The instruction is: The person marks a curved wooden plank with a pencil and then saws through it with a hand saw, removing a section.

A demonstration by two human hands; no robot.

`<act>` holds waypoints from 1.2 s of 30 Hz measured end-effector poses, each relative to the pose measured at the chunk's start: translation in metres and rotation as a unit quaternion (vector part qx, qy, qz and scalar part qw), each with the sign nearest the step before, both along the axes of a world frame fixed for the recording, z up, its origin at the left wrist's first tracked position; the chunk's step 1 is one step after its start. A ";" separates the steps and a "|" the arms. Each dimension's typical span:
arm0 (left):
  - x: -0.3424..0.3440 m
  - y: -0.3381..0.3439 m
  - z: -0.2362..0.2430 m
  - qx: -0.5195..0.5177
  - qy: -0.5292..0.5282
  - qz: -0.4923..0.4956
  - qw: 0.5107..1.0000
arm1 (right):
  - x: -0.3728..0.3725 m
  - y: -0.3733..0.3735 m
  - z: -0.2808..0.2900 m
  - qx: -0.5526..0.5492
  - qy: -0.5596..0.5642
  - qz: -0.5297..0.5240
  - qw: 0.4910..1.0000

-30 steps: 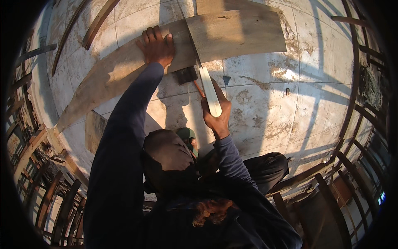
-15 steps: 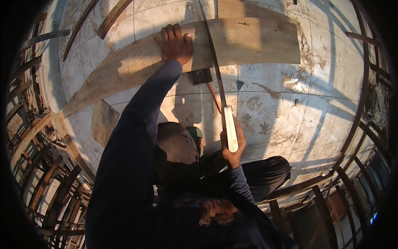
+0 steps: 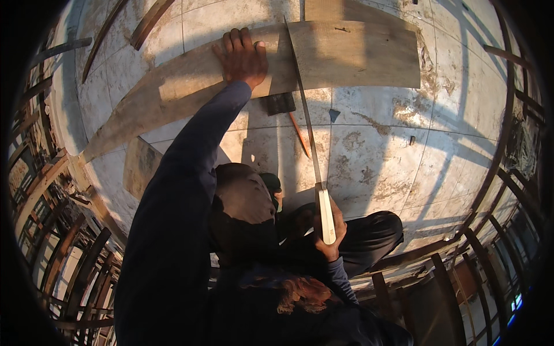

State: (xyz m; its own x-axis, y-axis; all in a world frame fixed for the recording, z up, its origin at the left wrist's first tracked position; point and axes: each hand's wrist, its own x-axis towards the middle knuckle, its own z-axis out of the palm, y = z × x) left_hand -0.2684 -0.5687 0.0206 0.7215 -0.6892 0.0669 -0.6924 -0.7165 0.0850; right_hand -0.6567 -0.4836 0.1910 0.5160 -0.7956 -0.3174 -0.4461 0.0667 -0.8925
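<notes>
Sawing seems the step: left hand point(image 3: 244, 62) lies spread, grasping nothing, on the board point(image 3: 375, 55); right hand point(image 3: 336, 235), this side of the board, wraps the saw handle point(image 3: 326, 220); the next push would need steadiness.

A navy long-sleeved top point(image 3: 173, 184) bearing a reddish patch point(image 3: 304, 295) accompanies dark trousers point(image 3: 375, 236) and green footwear point(image 3: 269, 182).

My hands: two, my left hand point(image 3: 242, 60) and my right hand point(image 3: 331, 230).
Saw point(image 3: 310, 130): one, by my count.
Boards: I count three, a long board point(image 3: 369, 55), a second board point(image 3: 358, 10) beyond it and a short piece point(image 3: 140, 164).
Dark strips point(image 3: 151, 24) at upper left: two that I can see.
Dark block point(image 3: 277, 104): one.
Orange stick point(image 3: 299, 135): one.
Bluish-grey chip point(image 3: 334, 115): one.
Slats point(image 3: 452, 282) near the rim: too many for me to count.
</notes>
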 end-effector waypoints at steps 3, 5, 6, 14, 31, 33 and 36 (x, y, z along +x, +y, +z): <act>-0.004 -0.015 0.011 0.022 0.030 -0.007 0.999 | 0.015 -0.018 -0.021 0.011 0.002 -0.011 1.000; -0.006 -0.016 0.009 0.047 0.036 -0.015 0.998 | 0.107 -0.075 -0.050 -0.110 -0.025 -0.011 0.994; -0.004 -0.012 0.002 0.031 0.023 -0.010 0.999 | 0.144 -0.097 -0.057 -0.091 -0.055 -0.021 0.994; 0.003 -0.004 0.006 0.001 -0.012 -0.014 1.000 | -0.002 -0.007 0.007 0.018 0.025 -0.009 0.999; -0.007 -0.011 -0.002 -0.016 0.003 -0.030 0.999 | 0.112 -0.079 -0.039 -0.048 0.022 -0.026 0.998; 0.004 -0.020 0.000 -0.023 0.001 -0.040 0.999 | 0.160 -0.105 -0.059 -0.093 -0.090 -0.052 0.990; 0.004 -0.001 -0.008 -0.013 0.010 -0.021 1.000 | 0.097 -0.057 -0.048 -0.062 0.019 -0.026 0.998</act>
State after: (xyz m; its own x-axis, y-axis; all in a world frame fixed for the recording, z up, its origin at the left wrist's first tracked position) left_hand -0.2649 -0.5698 0.0130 0.6933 -0.7171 0.0714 -0.7197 -0.6841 0.1180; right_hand -0.5598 -0.5406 0.1425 0.4629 -0.8551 -0.2335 -0.4792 -0.0197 -0.8775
